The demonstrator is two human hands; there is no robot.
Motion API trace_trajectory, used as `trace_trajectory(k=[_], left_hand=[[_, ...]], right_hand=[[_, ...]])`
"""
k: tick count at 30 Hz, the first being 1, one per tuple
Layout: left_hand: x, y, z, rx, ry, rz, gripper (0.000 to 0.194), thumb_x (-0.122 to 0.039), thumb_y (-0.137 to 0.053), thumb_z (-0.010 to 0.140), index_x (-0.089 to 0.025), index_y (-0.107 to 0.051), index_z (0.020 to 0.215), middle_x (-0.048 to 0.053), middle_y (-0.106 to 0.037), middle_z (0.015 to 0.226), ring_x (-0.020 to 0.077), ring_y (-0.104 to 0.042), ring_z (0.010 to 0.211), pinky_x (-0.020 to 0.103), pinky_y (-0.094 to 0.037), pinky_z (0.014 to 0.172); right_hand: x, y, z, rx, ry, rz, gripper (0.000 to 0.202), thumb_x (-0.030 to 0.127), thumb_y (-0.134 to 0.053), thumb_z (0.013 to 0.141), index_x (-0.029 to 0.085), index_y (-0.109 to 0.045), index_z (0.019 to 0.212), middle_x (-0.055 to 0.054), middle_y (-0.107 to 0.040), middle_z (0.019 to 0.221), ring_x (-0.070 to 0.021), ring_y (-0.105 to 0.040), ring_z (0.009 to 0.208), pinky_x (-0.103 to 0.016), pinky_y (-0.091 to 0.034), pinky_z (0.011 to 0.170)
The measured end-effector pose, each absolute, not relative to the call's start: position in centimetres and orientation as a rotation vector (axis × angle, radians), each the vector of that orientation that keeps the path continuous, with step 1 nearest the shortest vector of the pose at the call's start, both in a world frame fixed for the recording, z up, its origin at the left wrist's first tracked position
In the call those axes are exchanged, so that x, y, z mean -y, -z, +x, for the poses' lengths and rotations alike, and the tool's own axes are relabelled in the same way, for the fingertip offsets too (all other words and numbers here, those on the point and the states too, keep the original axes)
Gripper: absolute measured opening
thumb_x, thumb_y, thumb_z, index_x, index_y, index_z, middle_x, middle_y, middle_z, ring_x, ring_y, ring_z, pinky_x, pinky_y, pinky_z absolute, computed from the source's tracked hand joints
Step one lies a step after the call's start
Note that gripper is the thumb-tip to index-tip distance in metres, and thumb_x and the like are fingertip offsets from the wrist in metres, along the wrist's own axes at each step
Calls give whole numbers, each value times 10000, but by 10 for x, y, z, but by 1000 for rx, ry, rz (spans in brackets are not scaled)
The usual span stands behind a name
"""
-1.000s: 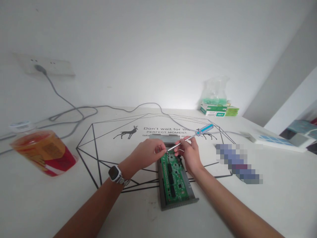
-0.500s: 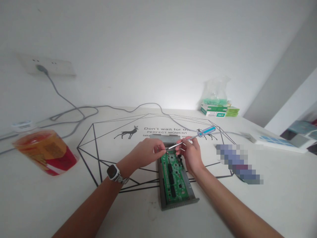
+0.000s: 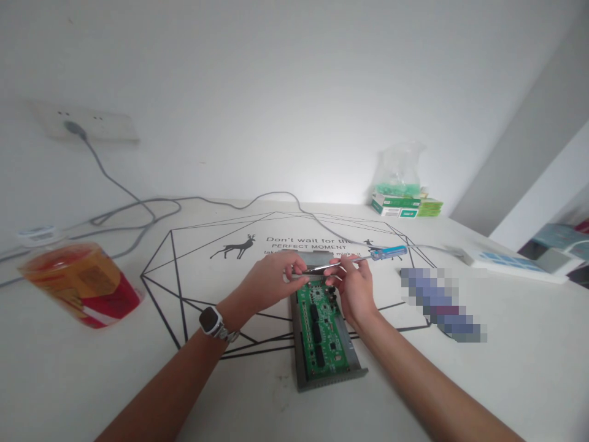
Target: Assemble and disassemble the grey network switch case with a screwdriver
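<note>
A grey plug point(image 3: 74, 129) is sitting in the wall socket plate point(image 3: 110, 126), and its grey cable point(image 3: 271, 194) is looping along the back of the white table point(image 3: 230, 405), running towards a white power strip point(image 3: 510, 261) with blue panels. An orange-and-red container point(image 3: 108, 288) is standing at the left. Green-and-white boxes point(image 3: 396, 207) are supporting a clear plastic bag point(image 3: 399, 162) beside a lime-green packet point(image 3: 431, 207). A pixelated object point(image 3: 442, 307) is lying at the right.
</note>
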State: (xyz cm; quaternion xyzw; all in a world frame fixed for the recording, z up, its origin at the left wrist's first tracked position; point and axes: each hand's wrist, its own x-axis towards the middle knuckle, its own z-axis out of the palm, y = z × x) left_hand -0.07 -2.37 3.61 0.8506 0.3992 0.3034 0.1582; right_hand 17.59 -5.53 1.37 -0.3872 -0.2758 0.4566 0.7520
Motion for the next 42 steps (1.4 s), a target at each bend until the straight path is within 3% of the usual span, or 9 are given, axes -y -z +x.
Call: trace_trajectory(k=[7, 17, 22, 25, 27, 31, 37, 42], left_hand=[[25, -41, -2, -1037, -919, 2456, 86, -222, -609, 843, -187, -684, 817, -6, -690, 773, 121, -582, 653, 238, -410, 605], [28, -44, 0, -1051, -987, 2431, 111, -264, -572, 884, -195, -651, 852, -10, -675, 742, 124, -580, 626, 238, -428, 576], [22, -47, -15, -1132, -826, 2441, 144, -299, -548, 888, -204, -656, 883, 12, -690, 818, 163, -630, 728, 274, -470, 644], [12, -44, -32, -1188, -632, 2523, 147, -293, -559, 837, -200, -671, 819, 51, -697, 955, 208, -650, 875, 325, -495, 769], [7, -40, -41, -1271, -471, 2501, 155, -308, -583, 797, -201, -695, 808, 59, -695, 933, 227, -653, 882, 344, -500, 796], [4, -33, -47, -1394, -298, 2418, 163, -273, -605, 725, -198, -725, 804, 72, -707, 937, 243, -669, 888, 332, -504, 771], [7, -31, -39, -1440, -331, 2360, 109, -207, -605, 680, -197, -702, 730, 62, -730, 849, 232, -674, 787, 297, -485, 663], [8, -37, -38, -1421, -332, 2341, 87, -221, -622, 702, -193, -683, 757, 51, -727, 810, 222, -678, 778, 288, -493, 674]], right_hand=[[55, -15, 177, 571, -1020, -837, 305, 254, -717, 730, 231, -438, 851, 48, -688, 674, -130, -636, 496, -208, -482, 406], [58, -21, 177, 517, -1077, -826, 260, 211, -721, 768, 215, -482, 870, 14, -709, 706, -157, -710, 548, -187, -492, 403], [57, -23, 182, 492, -1056, -823, 195, 182, -662, 799, 212, -481, 863, 7, -711, 695, -150, -702, 539, -186, -494, 408], [56, -24, 184, 481, -1060, -845, 185, 176, -645, 796, 214, -473, 852, 18, -701, 677, -142, -683, 511, -188, -487, 401], [56, -24, 184, 485, -1064, -854, 188, 181, -643, 790, 217, -469, 852, 26, -696, 671, -135, -670, 496, -188, -480, 399], [57, -24, 183, 516, -1069, -853, 230, 204, -669, 759, 226, -456, 843, 33, -685, 667, -135, -654, 479, -194, -465, 393], [57, -22, 182, 563, -1060, -842, 288, 234, -694, 713, 236, -438, 844, 41, -667, 652, -142, -638, 454, -200, -443, 386], [58, -22, 181, 590, -1053, -832, 312, 258, -712, 705, 238, -435, 846, 43, -667, 650, -144, -637, 456, -200, -438, 390]])
